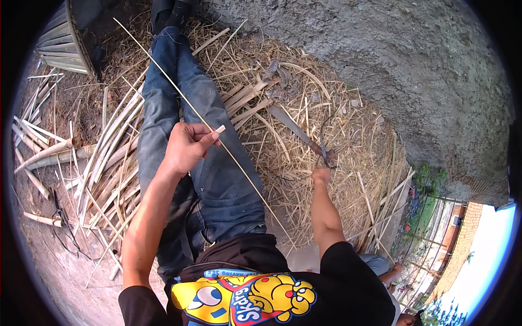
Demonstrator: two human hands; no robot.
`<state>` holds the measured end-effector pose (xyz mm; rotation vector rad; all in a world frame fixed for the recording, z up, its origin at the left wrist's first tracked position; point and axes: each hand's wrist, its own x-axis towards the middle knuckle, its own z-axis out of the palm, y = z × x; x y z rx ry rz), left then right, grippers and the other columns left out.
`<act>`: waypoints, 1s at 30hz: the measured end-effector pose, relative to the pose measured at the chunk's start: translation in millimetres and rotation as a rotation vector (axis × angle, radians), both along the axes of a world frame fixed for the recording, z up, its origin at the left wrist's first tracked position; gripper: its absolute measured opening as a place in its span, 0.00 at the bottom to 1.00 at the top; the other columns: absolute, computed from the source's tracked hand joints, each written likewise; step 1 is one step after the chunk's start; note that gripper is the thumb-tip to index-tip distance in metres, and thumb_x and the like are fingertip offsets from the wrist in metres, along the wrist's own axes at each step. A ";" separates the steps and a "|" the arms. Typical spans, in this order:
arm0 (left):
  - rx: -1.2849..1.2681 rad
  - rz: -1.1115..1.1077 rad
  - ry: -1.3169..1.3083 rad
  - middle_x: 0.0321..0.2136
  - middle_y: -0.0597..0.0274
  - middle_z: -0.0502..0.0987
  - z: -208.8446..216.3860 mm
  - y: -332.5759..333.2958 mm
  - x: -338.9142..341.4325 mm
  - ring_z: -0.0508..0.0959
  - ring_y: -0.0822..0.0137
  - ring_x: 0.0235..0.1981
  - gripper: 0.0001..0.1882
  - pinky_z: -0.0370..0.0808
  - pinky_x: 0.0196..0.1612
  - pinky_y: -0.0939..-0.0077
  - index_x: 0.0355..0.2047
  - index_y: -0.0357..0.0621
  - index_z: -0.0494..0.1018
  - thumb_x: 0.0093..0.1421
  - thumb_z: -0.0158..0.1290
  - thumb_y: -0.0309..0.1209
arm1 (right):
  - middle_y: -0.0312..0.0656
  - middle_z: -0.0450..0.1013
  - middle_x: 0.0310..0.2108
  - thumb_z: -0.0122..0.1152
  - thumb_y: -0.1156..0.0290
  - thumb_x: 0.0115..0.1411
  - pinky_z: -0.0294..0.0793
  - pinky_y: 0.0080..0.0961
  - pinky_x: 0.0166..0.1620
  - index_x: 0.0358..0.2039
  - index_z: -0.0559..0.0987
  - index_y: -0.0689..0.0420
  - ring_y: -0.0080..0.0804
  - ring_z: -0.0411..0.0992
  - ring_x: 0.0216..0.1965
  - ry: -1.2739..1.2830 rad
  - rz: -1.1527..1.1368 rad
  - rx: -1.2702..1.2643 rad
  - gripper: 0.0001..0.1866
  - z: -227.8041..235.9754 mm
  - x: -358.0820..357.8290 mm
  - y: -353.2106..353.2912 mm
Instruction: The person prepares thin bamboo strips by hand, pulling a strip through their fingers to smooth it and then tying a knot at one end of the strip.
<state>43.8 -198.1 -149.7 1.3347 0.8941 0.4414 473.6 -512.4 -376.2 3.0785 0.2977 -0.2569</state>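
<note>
My left hand is closed in a pinch over my legs. It holds a long thin bamboo strip that slants from upper left to lower right. A short pale end sticks out by its thumb. On the right, my right hand is closed low over the shavings, partly hidden by its own wrist. A thin dark curved piece rises just above this hand; I cannot tell what it is. Touching or close beside it lies a machete, its brown handle end toward the hand.
Split bamboo strips lie in a heap left of my legs. Shavings cover the ground on the right. A slatted basket stands upper left, a rough grey wall upper right. Another person's leg shows behind my right arm.
</note>
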 end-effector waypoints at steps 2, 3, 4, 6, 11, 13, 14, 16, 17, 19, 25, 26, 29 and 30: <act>0.010 0.022 0.000 0.17 0.69 0.77 -1.7 -0.8 -2.3 0.67 0.82 0.15 0.11 0.64 0.20 0.82 0.25 0.35 0.81 0.62 0.59 0.29 | 0.45 0.82 0.36 0.66 0.63 0.52 0.79 0.35 0.47 0.33 0.88 0.48 0.45 0.81 0.39 0.018 0.044 0.043 0.09 13.7 -0.8 11.9; 0.013 0.009 0.022 0.18 0.68 0.78 -3.0 -0.7 -3.1 0.68 0.81 0.15 0.10 0.64 0.20 0.82 0.26 0.34 0.81 0.62 0.59 0.29 | 0.45 0.82 0.34 0.66 0.64 0.52 0.79 0.33 0.45 0.34 0.88 0.48 0.43 0.81 0.38 0.031 0.079 0.083 0.09 21.7 -2.8 17.0; 0.008 -0.040 0.001 0.19 0.67 0.79 -5.9 0.8 9.8 0.68 0.81 0.16 0.10 0.64 0.20 0.82 0.27 0.34 0.81 0.63 0.59 0.29 | 0.43 0.82 0.28 0.68 0.65 0.55 0.77 0.29 0.41 0.33 0.88 0.55 0.34 0.80 0.33 0.055 0.122 0.279 0.09 22.0 27.7 -14.1; -0.007 0.003 0.033 0.19 0.67 0.79 -7.0 -0.7 -4.1 0.68 0.81 0.16 0.10 0.64 0.20 0.82 0.27 0.34 0.81 0.63 0.59 0.29 | 0.41 0.82 0.30 0.67 0.69 0.59 0.78 0.29 0.40 0.39 0.86 0.61 0.29 0.79 0.32 0.296 0.123 0.683 0.11 62.0 -20.0 29.1; -0.049 0.009 -0.034 0.18 0.68 0.77 -2.0 -0.1 -2.3 0.67 0.82 0.15 0.10 0.62 0.19 0.83 0.27 0.35 0.80 0.62 0.60 0.30 | 0.39 0.79 0.33 0.61 0.75 0.66 0.72 0.18 0.34 0.46 0.82 0.63 0.20 0.73 0.29 0.768 0.200 1.426 0.10 172.6 -127.1 101.2; -0.069 -0.007 -0.047 0.18 0.67 0.77 -3.6 -0.4 0.0 0.67 0.82 0.15 0.10 0.61 0.19 0.83 0.27 0.35 0.80 0.62 0.60 0.29 | 0.40 0.79 0.34 0.61 0.75 0.66 0.73 0.19 0.34 0.45 0.82 0.64 0.21 0.73 0.29 0.830 0.311 1.413 0.10 190.8 -162.9 127.6; -0.091 -0.023 -0.064 0.18 0.67 0.77 -2.3 0.2 0.5 0.67 0.82 0.15 0.10 0.61 0.18 0.83 0.27 0.34 0.79 0.62 0.61 0.29 | 0.41 0.79 0.35 0.62 0.74 0.65 0.73 0.20 0.34 0.45 0.82 0.66 0.21 0.72 0.29 0.886 0.425 1.394 0.11 195.2 -177.1 139.9; -0.110 -0.016 -0.081 0.18 0.66 0.78 3.4 -0.2 0.5 0.67 0.82 0.15 0.10 0.61 0.18 0.83 0.26 0.34 0.79 0.61 0.61 0.28 | 0.39 0.79 0.34 0.63 0.74 0.65 0.74 0.18 0.34 0.45 0.82 0.66 0.20 0.73 0.28 0.969 0.475 1.353 0.11 197.8 -196.9 160.2; -0.136 -0.019 -0.105 0.19 0.66 0.78 5.5 -0.2 -1.4 0.67 0.81 0.15 0.10 0.61 0.18 0.83 0.25 0.34 0.79 0.61 0.61 0.28 | 0.37 0.78 0.32 0.64 0.73 0.65 0.74 0.17 0.34 0.45 0.82 0.66 0.19 0.73 0.28 1.037 0.518 1.304 0.11 198.9 -206.7 167.9; -0.142 -0.029 -0.094 0.20 0.64 0.79 2.4 0.4 -3.7 0.67 0.81 0.15 0.08 0.61 0.18 0.84 0.34 0.32 0.79 0.60 0.61 0.27 | 0.38 0.79 0.31 0.64 0.73 0.65 0.73 0.16 0.33 0.44 0.82 0.66 0.18 0.72 0.28 1.092 0.523 1.277 0.11 200.4 -225.7 179.8; -0.218 0.003 -0.174 0.22 0.61 0.81 1.8 1.4 -5.4 0.67 0.81 0.14 0.26 0.62 0.18 0.85 0.54 0.25 0.69 0.59 0.62 0.26 | 0.36 0.79 0.29 0.64 0.71 0.65 0.70 0.14 0.29 0.42 0.83 0.64 0.15 0.71 0.25 1.118 0.635 1.165 0.10 189.8 -241.3 182.4; -0.222 0.004 -0.179 0.22 0.61 0.81 2.3 1.9 -5.6 0.67 0.81 0.14 0.26 0.62 0.18 0.84 0.54 0.25 0.69 0.59 0.62 0.26 | 0.36 0.78 0.29 0.64 0.71 0.65 0.69 0.14 0.28 0.42 0.83 0.64 0.15 0.70 0.24 1.118 0.636 1.128 0.10 188.9 -241.4 180.4; -0.237 -0.002 -0.203 0.22 0.63 0.81 2.4 2.8 -4.4 0.67 0.81 0.14 0.18 0.62 0.18 0.84 0.46 0.27 0.74 0.60 0.62 0.27 | 0.35 0.78 0.29 0.65 0.71 0.65 0.69 0.14 0.28 0.42 0.83 0.63 0.14 0.70 0.24 1.138 0.631 1.102 0.10 187.2 -243.1 175.4; -0.240 0.000 -0.200 0.22 0.63 0.81 2.1 3.2 -4.8 0.67 0.81 0.14 0.18 0.62 0.18 0.84 0.46 0.27 0.74 0.60 0.62 0.27 | 0.36 0.78 0.29 0.64 0.71 0.65 0.69 0.14 0.28 0.43 0.83 0.63 0.15 0.70 0.25 1.127 0.676 1.075 0.10 185.1 -243.2 173.6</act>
